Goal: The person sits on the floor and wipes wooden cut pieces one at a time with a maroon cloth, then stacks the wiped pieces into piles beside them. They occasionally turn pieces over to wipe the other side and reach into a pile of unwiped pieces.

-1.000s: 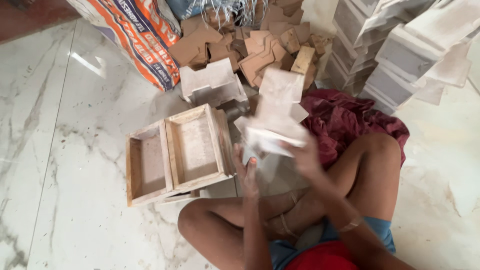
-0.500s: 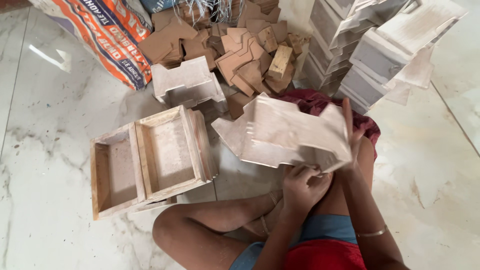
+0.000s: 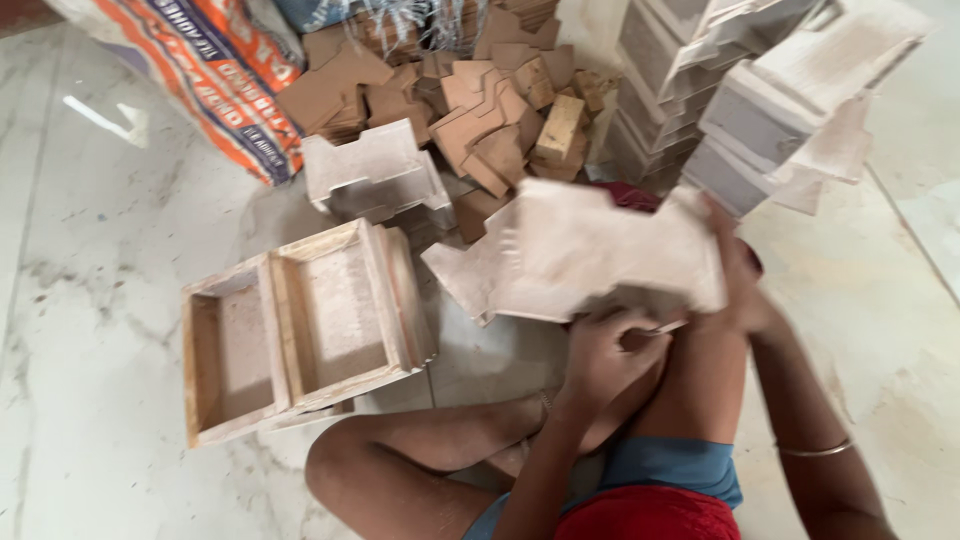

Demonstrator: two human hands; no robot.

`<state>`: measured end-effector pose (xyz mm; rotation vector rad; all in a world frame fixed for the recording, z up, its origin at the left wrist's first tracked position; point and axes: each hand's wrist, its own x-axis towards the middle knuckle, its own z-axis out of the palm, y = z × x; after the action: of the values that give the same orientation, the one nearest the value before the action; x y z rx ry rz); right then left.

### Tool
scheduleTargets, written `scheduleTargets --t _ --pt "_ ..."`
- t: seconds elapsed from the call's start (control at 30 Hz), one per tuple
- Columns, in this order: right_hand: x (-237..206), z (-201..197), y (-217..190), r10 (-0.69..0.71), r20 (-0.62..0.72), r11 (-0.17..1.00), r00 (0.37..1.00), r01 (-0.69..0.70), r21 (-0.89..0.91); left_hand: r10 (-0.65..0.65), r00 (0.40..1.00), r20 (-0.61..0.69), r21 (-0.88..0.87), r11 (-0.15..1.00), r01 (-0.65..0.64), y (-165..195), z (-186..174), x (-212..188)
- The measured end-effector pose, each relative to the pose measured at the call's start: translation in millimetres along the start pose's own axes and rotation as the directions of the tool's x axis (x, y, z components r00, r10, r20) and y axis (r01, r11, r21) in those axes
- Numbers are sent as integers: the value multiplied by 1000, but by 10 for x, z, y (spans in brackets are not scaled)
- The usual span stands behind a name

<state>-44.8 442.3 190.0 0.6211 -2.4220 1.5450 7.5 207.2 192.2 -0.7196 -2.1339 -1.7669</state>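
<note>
I sit on the floor with a flat, pale cut cardboard sheet (image 3: 590, 248) held over my lap. My left hand (image 3: 612, 350) grips its near edge from below. At the sheet's right end, my right hand (image 3: 738, 285) clasps it, fingers wrapped over the edge. A wooden two-compartment mould (image 3: 300, 325) lies on the floor to the left, apart from both hands.
A heap of brown cardboard cut-outs (image 3: 470, 110) lies ahead, with a stack of pale cut sheets (image 3: 375, 180) in front of it. Piles of finished grey-white boxes (image 3: 760, 90) stand at the right. An orange printed sack (image 3: 210, 75) lies at the back left. The floor is white marble (image 3: 80, 300).
The cardboard sheet has been turned from upright to lying flat and wide across my lap. Both hands have shifted along its edges, and the view has swung slightly right.
</note>
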Motion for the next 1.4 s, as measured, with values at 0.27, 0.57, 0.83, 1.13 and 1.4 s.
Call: scheduleTargets --t 0.27,0.57,0.83,1.13,1.4 --pt "476 -855 336 302 3 949 953 -301 -92 -218 895 -389 365 856 367 -698 -940 -244" --pt "1258 206 943 -32 294 986 955 79 -149 -748 656 -98 -308 650 695 -1733 -1414 -377" --pt "1225 1185 826 85 446 779 891 -338 528 -855 499 -140 -657 457 599 -1776 -1615 -308" --pt "1010 1596 865 534 395 417 747 -640 646 -882 445 -152 -657 427 622 -1930 -1458 -187" --pt "1345 1269 673 454 348 397 820 -536 745 -663 696 -276 -695 638 332 -1312 -1509 189"
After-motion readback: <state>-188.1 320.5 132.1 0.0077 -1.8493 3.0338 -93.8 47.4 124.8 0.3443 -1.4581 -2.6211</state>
